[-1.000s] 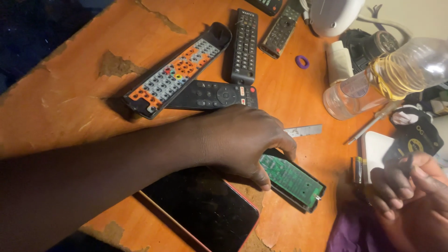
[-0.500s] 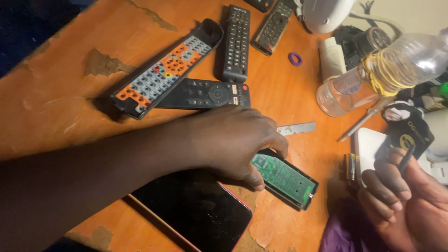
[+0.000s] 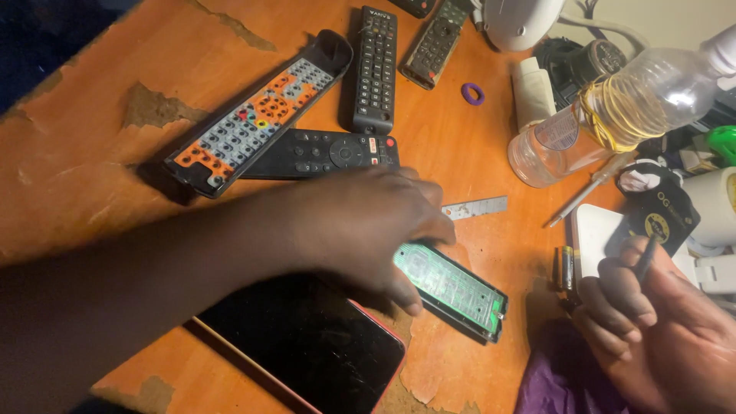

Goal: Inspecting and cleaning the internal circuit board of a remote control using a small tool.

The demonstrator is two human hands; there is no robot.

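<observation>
A: We see the opened remote (image 3: 452, 290) lying near the middle of the tabletop (image 3: 92, 138), green board bare; our left hand (image 3: 360, 230) rests on its left end, grip loose.

B: Casing off, then. Our right hand (image 3: 652, 337) pinches a thin dark tool (image 3: 646, 257); nothing looks reassembled yet.

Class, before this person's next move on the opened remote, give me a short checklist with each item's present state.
1. Left hand rests on the green circuit board: ok.
2. Board sits in its black shell, flat on the orange table: ok.
3. Right hand holds a thin dark tool: ok; kind of tool: cannot tell.
4. Smartphone lies apart from the board: not ok, its corner is close under the left hand.
5. Batteries are out and set aside: ok.
</observation>
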